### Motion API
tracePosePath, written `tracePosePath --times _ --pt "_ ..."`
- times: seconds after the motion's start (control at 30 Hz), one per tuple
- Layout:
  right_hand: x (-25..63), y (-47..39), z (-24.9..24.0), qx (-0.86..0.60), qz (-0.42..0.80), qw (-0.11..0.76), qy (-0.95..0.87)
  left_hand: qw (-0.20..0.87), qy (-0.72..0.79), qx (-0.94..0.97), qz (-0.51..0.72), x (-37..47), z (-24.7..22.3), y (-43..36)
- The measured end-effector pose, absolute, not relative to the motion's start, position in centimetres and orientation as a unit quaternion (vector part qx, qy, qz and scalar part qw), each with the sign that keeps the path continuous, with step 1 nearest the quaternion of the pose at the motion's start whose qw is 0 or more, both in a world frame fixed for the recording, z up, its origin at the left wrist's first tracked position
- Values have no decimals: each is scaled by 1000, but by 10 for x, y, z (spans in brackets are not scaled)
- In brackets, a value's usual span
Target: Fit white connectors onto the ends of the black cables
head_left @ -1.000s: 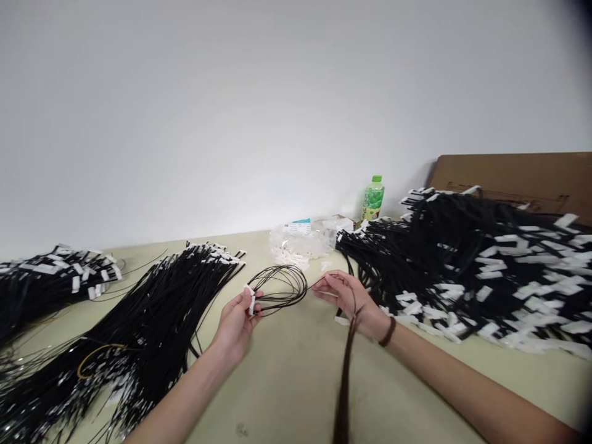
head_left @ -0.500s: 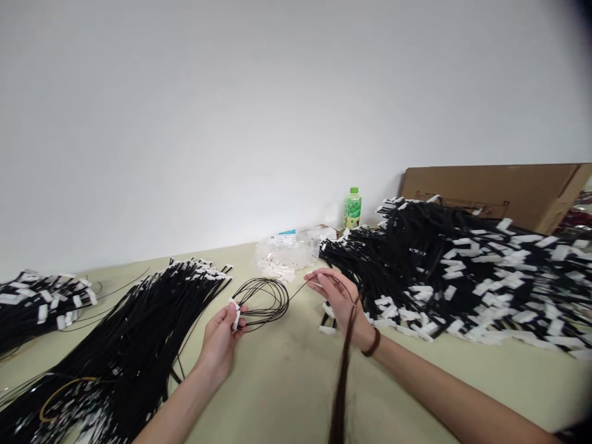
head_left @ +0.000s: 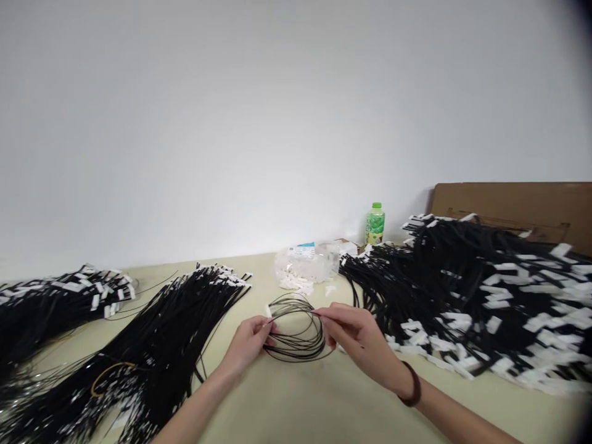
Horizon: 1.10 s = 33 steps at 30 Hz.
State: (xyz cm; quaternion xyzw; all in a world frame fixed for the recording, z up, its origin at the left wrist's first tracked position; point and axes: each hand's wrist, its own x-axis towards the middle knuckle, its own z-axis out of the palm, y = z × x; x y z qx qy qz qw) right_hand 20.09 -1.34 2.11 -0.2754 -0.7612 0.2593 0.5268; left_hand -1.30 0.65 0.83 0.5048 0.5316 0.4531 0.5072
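Observation:
A loose coil of thin black wire (head_left: 296,339) is between my two hands, just above the table. My left hand (head_left: 253,338) pinches the coil's left side, where a small white connector (head_left: 268,311) sticks up by the fingertips. On the right side, my right hand (head_left: 354,333) pinches a strand of the wire between thumb and forefinger. Part of the wire is hidden behind the fingers on both sides. A brown band (head_left: 411,383) circles my right wrist.
Black cables with white ends lie in a bundle (head_left: 171,333) at left, another (head_left: 69,296) farther left, and a large pile (head_left: 444,265) at right. A clear bag (head_left: 308,262) of white connectors, a green-capped bottle (head_left: 375,223) and cardboard (head_left: 513,206) stand along the wall.
My right hand has come closer to my left, and the strand it held out from the coil now lies along the loops. The view has turned slightly left and up.

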Motion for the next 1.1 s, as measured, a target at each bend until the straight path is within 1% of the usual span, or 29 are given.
tracePosePath --times 0.2,0.4,0.47,0.53,0.63,0.7,0.77,0.87,1.0,1.03,1.1 --pt "199 -10 12 -315 332 551 -698 580 494 453 462 -20 4 10" --pt "205 8 12 -334 426 664 -516 589 501 427 469 -19 -5 15" --pt "206 15 9 -346 450 686 -455 590 495 430 470 -19 -7 15" --pt "206 20 3 -368 466 682 -426 584 495 441 469 -19 -10 16" --pt "204 24 -5 -387 459 648 -469 552 505 480 459 -18 -12 17" --pt "201 22 -7 -375 434 632 -522 497 519 528 453 -17 -10 17" --pt "199 17 -4 -359 401 622 -568 402 521 591 466 -15 -3 15" --pt "195 5 3 -343 361 619 -608 212 471 671 532 -12 11 4" --pt "192 -6 8 -344 331 616 -626 -58 326 740 586 -8 27 -20" --pt "192 -7 8 -346 327 615 -629 -98 295 751 582 -7 30 -26" --pt "192 -8 7 -347 324 612 -633 -132 258 772 566 -5 34 -34"
